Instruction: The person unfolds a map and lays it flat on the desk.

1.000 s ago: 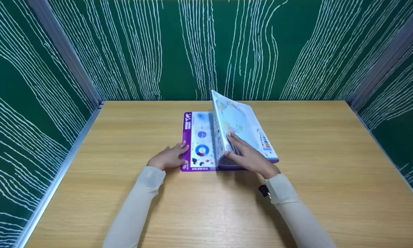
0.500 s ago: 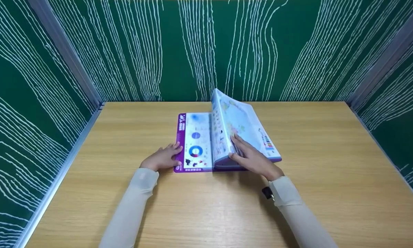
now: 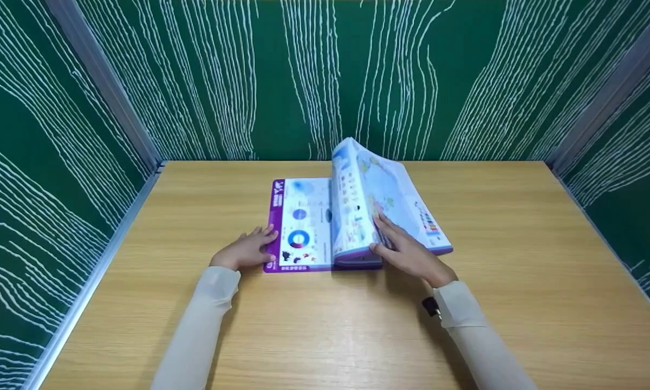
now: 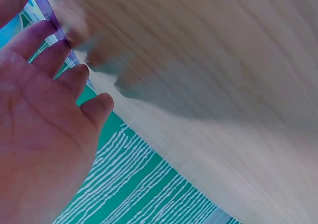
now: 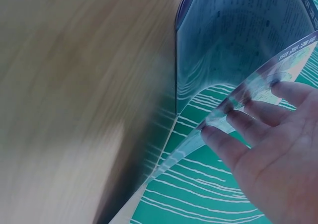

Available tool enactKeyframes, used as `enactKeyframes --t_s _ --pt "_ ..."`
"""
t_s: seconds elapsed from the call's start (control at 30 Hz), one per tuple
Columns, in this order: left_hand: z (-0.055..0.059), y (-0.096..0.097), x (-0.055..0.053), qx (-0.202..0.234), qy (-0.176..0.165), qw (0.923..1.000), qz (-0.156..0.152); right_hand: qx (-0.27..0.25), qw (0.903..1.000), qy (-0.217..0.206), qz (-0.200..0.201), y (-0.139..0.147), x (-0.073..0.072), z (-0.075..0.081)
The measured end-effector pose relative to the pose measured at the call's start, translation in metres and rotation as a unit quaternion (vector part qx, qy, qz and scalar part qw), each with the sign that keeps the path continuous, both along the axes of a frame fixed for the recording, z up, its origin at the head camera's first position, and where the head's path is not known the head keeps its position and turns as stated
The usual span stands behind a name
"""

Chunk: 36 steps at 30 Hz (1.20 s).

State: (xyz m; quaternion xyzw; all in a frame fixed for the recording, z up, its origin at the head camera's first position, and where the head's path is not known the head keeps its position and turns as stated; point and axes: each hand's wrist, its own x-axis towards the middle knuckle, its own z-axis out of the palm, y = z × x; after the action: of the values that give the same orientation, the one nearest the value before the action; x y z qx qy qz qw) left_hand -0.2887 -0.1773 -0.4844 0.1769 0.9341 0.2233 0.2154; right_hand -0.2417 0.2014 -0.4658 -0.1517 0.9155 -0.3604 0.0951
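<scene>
A large purple-edged book (image 3: 311,254) lies spread on the table, with charts on its flat left page and a pale blue map (image 3: 390,189) on the right one. Between them, a bundle of pages (image 3: 346,200) stands up and bulges in a curve. My left hand (image 3: 244,249) rests on the purple left margin, its fingers loosely extended. On the right side, my right hand (image 3: 414,260) touches the map page beside the raised fold. The right wrist view shows its extended fingers (image 5: 258,117) against a slanting page, while curved printed pages (image 5: 238,30) rise behind.
The wooden table (image 3: 325,336) spreads out around the book. Green panels with white wavy lines (image 3: 292,81) stand behind and at both sides, joined by grey posts (image 3: 100,70). A small black object (image 3: 430,306) hangs at the right cuff.
Both hands have moved apart, the left one leftward and the right one rightward. The book's left page has slid left, and the raised pages now curve more widely toward the left.
</scene>
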Motion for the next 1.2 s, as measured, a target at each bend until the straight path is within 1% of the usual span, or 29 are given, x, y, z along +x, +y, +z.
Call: enactKeyframes --t_s 0.17,0.3,0.47,0.6,0.73,0.8,0.97,1.1,1.2 --pt "0.0 -0.006 0.0 0.005 -0.014 0.9999 0.0 -0.007 1.0 0.001 0.0 0.008 0.0 -0.003" --pt "0.0 -0.01 0.001 0.007 -0.017 0.9998 0.001 -0.016 0.9999 0.001 -0.002 0.015 0.0 -0.005" --pt "-0.001 -0.017 0.002 0.022 -0.028 0.9992 0.019 -0.028 0.9996 -0.001 -0.001 0.022 -0.001 -0.006" --pt "-0.001 -0.022 0.002 0.034 -0.033 0.9983 0.032 -0.024 0.9997 -0.009 -0.005 0.029 -0.002 -0.006" --pt "-0.001 -0.027 0.002 0.037 -0.027 0.9986 0.025 -0.025 0.9995 -0.015 -0.009 0.036 -0.003 -0.007" --pt "-0.001 -0.029 0.002 0.038 -0.028 0.9985 0.027 -0.027 0.9994 -0.018 -0.011 0.04 -0.003 -0.006" --pt "0.001 -0.034 0.002 0.041 -0.037 0.9977 0.04 -0.02 0.9992 -0.029 -0.019 0.047 -0.003 -0.007" --pt "0.002 -0.038 0.001 0.035 -0.039 0.9975 0.047 -0.012 0.9991 -0.035 -0.022 0.051 -0.004 -0.009" --pt "0.002 -0.042 0.002 0.032 -0.048 0.9962 0.065 -0.006 0.999 -0.04 -0.021 0.054 -0.004 -0.011"
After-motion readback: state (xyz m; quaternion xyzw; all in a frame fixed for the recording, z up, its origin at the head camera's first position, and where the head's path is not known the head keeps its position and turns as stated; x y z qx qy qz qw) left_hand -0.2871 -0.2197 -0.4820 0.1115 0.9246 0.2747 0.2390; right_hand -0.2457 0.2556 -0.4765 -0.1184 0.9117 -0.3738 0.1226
